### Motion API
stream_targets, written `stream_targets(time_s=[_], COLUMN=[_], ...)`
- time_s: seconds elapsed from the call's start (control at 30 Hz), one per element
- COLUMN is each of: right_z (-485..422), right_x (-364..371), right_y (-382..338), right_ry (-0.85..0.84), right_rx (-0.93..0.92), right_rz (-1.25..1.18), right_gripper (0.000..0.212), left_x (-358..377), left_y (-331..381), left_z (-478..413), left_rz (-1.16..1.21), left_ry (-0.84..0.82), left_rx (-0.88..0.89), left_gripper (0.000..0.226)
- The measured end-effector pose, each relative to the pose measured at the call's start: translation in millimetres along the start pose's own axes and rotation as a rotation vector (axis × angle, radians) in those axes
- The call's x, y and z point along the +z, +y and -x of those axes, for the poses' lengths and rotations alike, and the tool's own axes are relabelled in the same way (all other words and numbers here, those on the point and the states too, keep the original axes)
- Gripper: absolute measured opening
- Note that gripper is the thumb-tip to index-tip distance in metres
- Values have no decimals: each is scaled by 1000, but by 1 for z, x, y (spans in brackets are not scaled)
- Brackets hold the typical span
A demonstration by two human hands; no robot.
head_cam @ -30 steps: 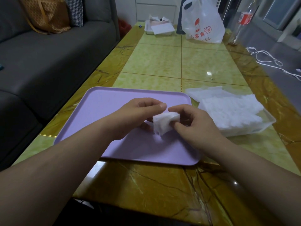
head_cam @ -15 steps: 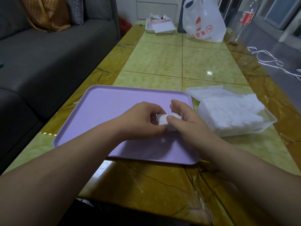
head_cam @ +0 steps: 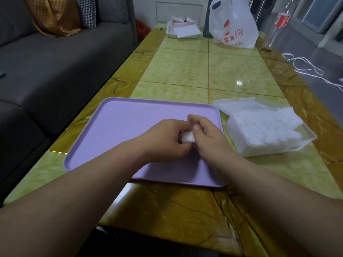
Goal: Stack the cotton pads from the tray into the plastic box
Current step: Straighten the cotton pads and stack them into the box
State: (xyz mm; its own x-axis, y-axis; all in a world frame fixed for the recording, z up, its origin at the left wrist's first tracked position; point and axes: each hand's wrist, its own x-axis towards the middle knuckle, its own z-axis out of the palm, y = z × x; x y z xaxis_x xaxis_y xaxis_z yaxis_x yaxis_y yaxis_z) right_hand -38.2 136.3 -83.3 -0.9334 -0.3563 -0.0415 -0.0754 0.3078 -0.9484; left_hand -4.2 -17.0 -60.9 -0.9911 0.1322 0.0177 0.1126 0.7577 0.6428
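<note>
Over the right half of the lilac tray (head_cam: pixel 130 125), toward its far right corner, both hands are closed together around a small wad of cotton pads (head_cam: pixel 187 137), and the step in hand looks like squaring that little bundle up before it goes across to the box. To do it well, the edges want tapping level between the fingertips with a light touch — cotton of this kind likely crushes and fluffs if squeezed, and a skewed bundle would probably sit badly on what is already packed. The left hand (head_cam: pixel 165 140) is curled, fingers folded in and thumb tucked toward the white bundle, pinching its left side; the right hand (head_cam: pixel 207 136) is likewise curled, thumb on top and fingers wrapped under and behind, gripping the right side. Neither hand is spread; the knuckles nearly meet, and only a sliver of white shows between them, so how many pads are in the bundle cannot be told. The rest of the tray appears bare, which suggests this is the last of the loose pads. The clear plastic box (head_cam: pixel 304 143) stands on the table (head_cam: pixel 185 71) just beside the tray's right edge, already heaped with white pads (head_cam: pixel 263 127) that rise to or above its rim, its lid (head_cam: pixel 232 106) lying behind it. The carry is short — best made with one hand holding the bundle flat, setting it down square on the pile rather than dropping it, since the heap looks full enough to shed anything placed off-centre.
</note>
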Motion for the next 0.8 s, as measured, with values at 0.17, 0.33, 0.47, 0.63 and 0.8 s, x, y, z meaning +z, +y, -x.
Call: stream_targets(time_s=[0.17, 0.33, 0.47, 0.63, 0.8], right_z=[-1, 6, 15, 20, 28], right_x=[-11, -33, -57, -86, -119], right_y=[-6, -17, -23, -32, -34], right_ry=[-8, -72, -51, 19, 189], right_rx=[-12, -61, -60, 32, 59], right_rz=[-46, -112, -108, -276, -213], right_gripper=[36, 48, 39, 27, 28], left_x=[-5, -14, -11, -3, 7], left_y=[0, 8, 28, 53, 92], left_z=[2, 8, 8, -11, -38], left_rz=[41, 348, 527, 585, 568], left_ry=[21, 57, 93, 96, 67], left_rx=[-34, -77, -100, -95, -63], left_gripper=[10, 15, 16, 21, 15])
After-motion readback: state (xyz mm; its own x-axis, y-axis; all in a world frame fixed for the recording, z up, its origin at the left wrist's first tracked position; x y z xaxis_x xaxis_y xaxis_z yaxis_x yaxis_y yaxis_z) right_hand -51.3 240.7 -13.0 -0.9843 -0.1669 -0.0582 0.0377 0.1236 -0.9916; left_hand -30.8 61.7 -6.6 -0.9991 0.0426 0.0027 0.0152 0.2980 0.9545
